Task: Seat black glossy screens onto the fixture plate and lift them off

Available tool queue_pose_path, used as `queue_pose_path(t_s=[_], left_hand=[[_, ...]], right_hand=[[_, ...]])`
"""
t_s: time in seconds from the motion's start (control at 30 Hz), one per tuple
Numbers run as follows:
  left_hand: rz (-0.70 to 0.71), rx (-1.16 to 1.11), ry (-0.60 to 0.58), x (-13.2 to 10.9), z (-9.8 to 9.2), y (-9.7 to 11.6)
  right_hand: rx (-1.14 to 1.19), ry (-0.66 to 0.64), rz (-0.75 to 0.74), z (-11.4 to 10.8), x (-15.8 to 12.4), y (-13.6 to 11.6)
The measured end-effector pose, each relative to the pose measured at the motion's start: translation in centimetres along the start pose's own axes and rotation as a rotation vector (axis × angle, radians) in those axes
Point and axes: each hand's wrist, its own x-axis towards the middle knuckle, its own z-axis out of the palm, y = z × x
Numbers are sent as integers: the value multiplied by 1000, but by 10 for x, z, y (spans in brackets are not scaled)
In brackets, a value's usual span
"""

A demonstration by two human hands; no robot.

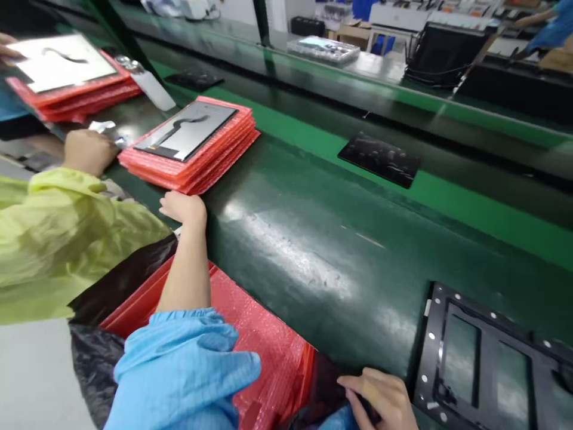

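My left hand, at the end of a blue sleeve, rests on the green belt's near edge, just below a stack of red bubble-wrap pouches with a grey display panel on top. I see only the back of this hand; its fingers are hidden. At the bottom edge, my right hand has its fingers curled, pinching the edge of a dark sheet that lies beside a red bubble-wrap pile. A black metal frame lies just right of this hand.
A co-worker's hand in a yellow sleeve holds something silvery at left. A second red stack with a panel sits at far left. A black panel lies on the green belt. A clear tray stands behind.
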Motion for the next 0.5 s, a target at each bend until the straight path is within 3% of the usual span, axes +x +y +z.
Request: queue_pose_path(t_s=[0.17,0.33,0.5], left_hand=[[228,-43,-165,-41,4,14],[413,-107,-323,-100,16,31],[558,-160,-487,-173,1,19]], right_hand=[[-29,88,48,1,4,-7],[-16,77,71,3,-3,-4],[-5,76,45,6,-6,0]])
